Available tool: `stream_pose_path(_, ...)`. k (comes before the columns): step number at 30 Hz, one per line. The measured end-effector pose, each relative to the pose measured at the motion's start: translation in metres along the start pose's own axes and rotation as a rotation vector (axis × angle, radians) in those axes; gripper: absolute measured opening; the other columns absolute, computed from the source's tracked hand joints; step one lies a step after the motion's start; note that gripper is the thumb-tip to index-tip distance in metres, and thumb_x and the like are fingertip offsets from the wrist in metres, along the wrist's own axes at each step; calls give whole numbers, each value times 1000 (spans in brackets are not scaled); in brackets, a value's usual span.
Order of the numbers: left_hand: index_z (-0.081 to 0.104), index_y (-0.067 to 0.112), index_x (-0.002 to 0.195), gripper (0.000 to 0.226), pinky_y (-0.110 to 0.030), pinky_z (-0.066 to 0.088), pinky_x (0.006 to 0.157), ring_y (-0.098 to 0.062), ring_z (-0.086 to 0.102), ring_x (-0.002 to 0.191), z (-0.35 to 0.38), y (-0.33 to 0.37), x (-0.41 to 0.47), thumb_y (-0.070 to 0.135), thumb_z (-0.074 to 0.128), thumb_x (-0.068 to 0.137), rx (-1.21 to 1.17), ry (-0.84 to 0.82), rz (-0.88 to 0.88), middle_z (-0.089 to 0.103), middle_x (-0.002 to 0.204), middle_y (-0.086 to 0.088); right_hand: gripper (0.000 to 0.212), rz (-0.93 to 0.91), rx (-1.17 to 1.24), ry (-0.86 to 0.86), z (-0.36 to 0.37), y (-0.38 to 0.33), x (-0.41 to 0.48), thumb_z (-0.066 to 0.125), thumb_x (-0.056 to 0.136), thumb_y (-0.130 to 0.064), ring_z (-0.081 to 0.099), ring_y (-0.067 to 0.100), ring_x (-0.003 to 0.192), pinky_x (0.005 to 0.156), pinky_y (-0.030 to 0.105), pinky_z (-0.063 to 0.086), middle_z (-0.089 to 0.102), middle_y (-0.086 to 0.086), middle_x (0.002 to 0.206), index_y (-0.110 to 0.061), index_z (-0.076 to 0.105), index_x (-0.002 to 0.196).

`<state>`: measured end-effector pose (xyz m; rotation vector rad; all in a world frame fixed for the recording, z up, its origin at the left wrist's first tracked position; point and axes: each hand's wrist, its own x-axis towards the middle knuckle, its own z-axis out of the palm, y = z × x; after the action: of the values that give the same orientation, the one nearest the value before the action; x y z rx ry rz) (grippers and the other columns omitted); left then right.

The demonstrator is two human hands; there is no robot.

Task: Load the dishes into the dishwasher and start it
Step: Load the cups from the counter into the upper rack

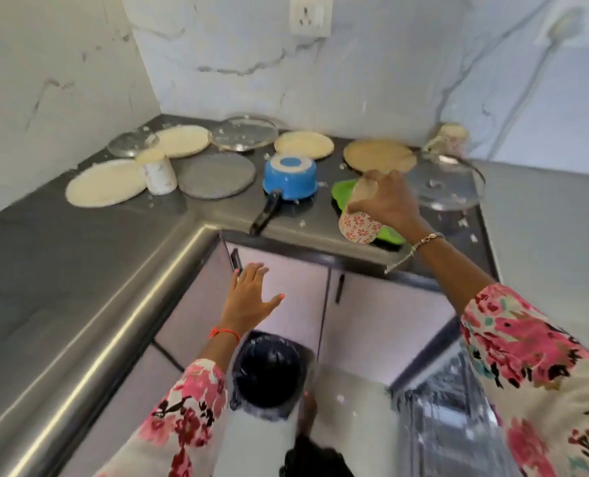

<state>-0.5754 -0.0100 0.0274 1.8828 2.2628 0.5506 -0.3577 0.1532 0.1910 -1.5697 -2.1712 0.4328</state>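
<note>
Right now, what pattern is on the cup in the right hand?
The cup is white with red flowers; head view.

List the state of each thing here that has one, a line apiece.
Floral cup, tilted over the green tray, gripped by the right hand.
Left hand, open, fingers spread, holding nothing.
Blue saucepan, upside down on the counter.
White cup, upside down.
Cabinet doors, closed.
Bin, uncovered, lined with a black bag.
</note>
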Motion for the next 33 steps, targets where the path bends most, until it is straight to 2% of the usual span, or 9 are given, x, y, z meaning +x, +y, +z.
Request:
stream_pose_path(3, 51, 7, 125, 82, -48, 23, 111, -27, 36, 132, 23, 38, -75, 66, 35, 71, -44, -60, 47, 48, 135, -10, 73, 49, 19, -86, -5, 23, -103, 79, 63, -39, 48, 32, 113, 90, 37, 42, 45, 13, 125, -23, 49, 128)
stream_pose_path(5, 50, 8, 126, 84, -46, 20, 112, -27, 35, 134, 35, 63, -117, 67, 30, 70, -66, -114, 77, 47, 136, -9, 74, 95, 15, -140, -8, 42, -162, 79, 62, -39, 46, 33, 115, 91, 41, 43, 42, 12, 125, -25, 49, 128)
stream_pose_path(10, 47, 7, 129, 77, -39, 12, 114, -24, 31, 136, 58, 123, -201, 64, 40, 77, -99, -233, 158, 45, 138, -7, 71, 191, -6, -196, -9, 90, -285, 77, 63, -38, 45, 34, 114, 91, 40, 43, 43, 11, 122, -27, 48, 126)
stream_pose_path(14, 47, 12, 127, 81, -36, 9, 114, -20, 31, 136, 88, 182, -276, 68, 27, 72, -128, -313, 213, 45, 136, -3, 71, 292, 31, -227, -20, 147, -384, 78, 62, -34, 43, 33, 116, 91, 40, 42, 42, 11, 123, -25, 48, 126)
stream_pose_path(17, 44, 13, 131, 80, -37, 8, 116, -18, 25, 139, 119, 224, -320, 68, 30, 74, -149, -386, 245, 41, 141, -2, 73, 347, 28, -258, -25, 193, -442, 79, 62, -32, 41, 33, 118, 91, 41, 43, 41, 10, 126, -27, 47, 128)
stream_pose_path(21, 41, 12, 134, 75, -33, 8, 116, -20, 23, 140, 157, 284, -359, 61, 39, 78, -164, -429, 217, 38, 145, -5, 73, 374, 27, -288, -37, 256, -493, 79, 62, -28, 40, 33, 120, 88, 43, 45, 40, 9, 129, -27, 48, 128)
stream_pose_path(25, 41, 7, 135, 78, -34, 16, 114, -25, 28, 138, 186, 335, -381, 61, 38, 79, -174, -457, 204, 39, 144, -11, 74, 334, -4, -320, -50, 310, -522, 77, 65, -29, 38, 33, 119, 87, 46, 47, 38, 10, 131, -27, 45, 131)
stream_pose_path(27, 40, 3, 136, 74, -35, 20, 113, -29, 28, 138, 197, 352, -384, 55, 46, 83, -184, -466, 195, 37, 144, -15, 75, 324, -18, -335, -54, 331, -528, 77, 66, -28, 36, 33, 121, 86, 46, 46, 38, 11, 132, -25, 44, 133)
stream_pose_path(33, 12, 2, 146, 82, -30, 18, 115, -24, 12, 143, 229, 369, -375, 31, 61, 87, -196, -481, 131, 12, 155, -13, 82, 284, -62, -380, -31, 367, -524, 78, 68, -29, 35, 33, 124, 89, 47, 45, 36, 11, 135, -18, 36, 138)
